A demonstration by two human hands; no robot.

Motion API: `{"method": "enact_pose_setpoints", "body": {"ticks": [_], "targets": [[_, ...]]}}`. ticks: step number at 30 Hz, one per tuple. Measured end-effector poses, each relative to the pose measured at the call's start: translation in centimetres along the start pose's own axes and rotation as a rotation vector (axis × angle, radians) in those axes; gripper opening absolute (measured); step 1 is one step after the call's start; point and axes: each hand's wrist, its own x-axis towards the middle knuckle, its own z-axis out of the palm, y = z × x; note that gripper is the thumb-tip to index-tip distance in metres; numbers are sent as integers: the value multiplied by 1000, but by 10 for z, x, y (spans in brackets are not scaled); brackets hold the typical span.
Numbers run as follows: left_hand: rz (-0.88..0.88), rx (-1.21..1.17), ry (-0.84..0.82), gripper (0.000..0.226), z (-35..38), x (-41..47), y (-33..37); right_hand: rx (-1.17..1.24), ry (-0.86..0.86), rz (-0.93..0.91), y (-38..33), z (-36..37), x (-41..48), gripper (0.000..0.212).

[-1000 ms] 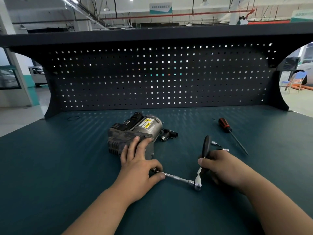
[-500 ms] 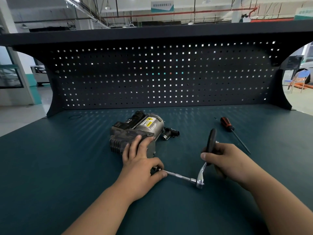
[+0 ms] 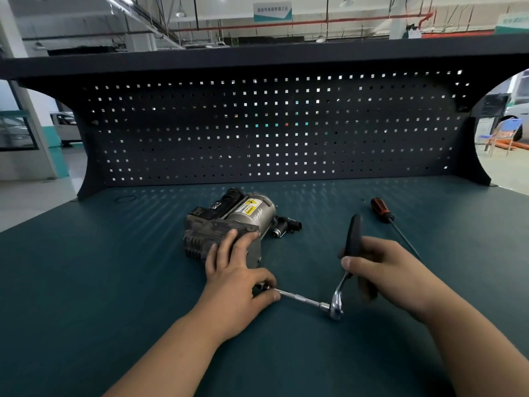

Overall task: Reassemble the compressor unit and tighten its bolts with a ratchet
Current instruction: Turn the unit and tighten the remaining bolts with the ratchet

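The bench top (image 3: 114, 282) is dark teal; the pegboard (image 3: 257, 138) is dark grey with a grid of square holes. The compressor unit (image 3: 229, 222) is silver and dark grey, with a yellow label (image 3: 249, 206).

Bare bench (image 3: 100, 267) left of the compressor (image 3: 229, 222); black fitting (image 3: 286, 226), screwdriver (image 3: 383, 213) on its right, pegboard (image 3: 272, 130) behind

compressor (image 3: 229, 222) left of ratchet (image 3: 337, 304), screwdriver (image 3: 386, 214) right (farther back)

A grimy grey compressor unit (image 3: 229, 222), its silver motor can bearing a yellow warning label, lies on its side. At its 5 o'clock a chrome ratchet (image 3: 340, 287) points its black handle toward 12, and its extension bar (image 3: 300, 298) runs toward 10 o'clock to the unit's near end.
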Motion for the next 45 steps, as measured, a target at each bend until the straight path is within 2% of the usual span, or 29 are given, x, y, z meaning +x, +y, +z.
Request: {"method": "enact_pose_setpoints", "body": {"ticks": [2, 5, 6, 9, 14, 18, 22, 25, 27, 29, 32, 35, 42, 45], "targets": [[2, -10, 2, 21, 0, 0, 0, 60, -143, -25, -7, -1, -6, 6], [2, -8, 1, 22, -1, -1, 0, 51, -294, 10, -14, -1, -13, 36], [0, -9, 2, 22, -1, -1, 0, 47, -318, 20, -15, -1, -13, 40], [-9, -22, 8, 22, -1, 0, 1, 45, -383, 15, -17, -1, -15, 40], [-14, 7, 7, 26, -1, -1, 1, 108, -257, 75, -11, 0, -10, 37], [-13, 16, 11, 29, 0, -1, 1, 1, -145, 168, 2, -2, -1, 11], [-4, 9, 8, 27, -1, -1, 1, -184, -149, 313, 9, 0, 5, 35], [-11, 11, 7, 24, -1, 0, 1, -169, -116, 291, 9, 2, 4, 31], [-9, 13, -6, 24, -1, 1, 2, -89, -87, 189, 7, 0, 1, 19], [-4, 15, -16, 24, -2, 0, 2, 18, -126, 73, -3, -2, -4, 7], [-7, -2, -12, 23, -2, 0, 2, 85, -366, 5, -14, 0, -12, 19], [-8, 6, -12, 24, -3, 0, 3, 34, -487, -50, -17, 3, -15, 19], [-12, 18, -14, 23, -3, -1, 3, 35, -473, -23, -13, 4, -13, 32], [-14, 21, -15, 23, -3, -1, 2, 64, -426, 3, -12, 3, -12, 26]]}}
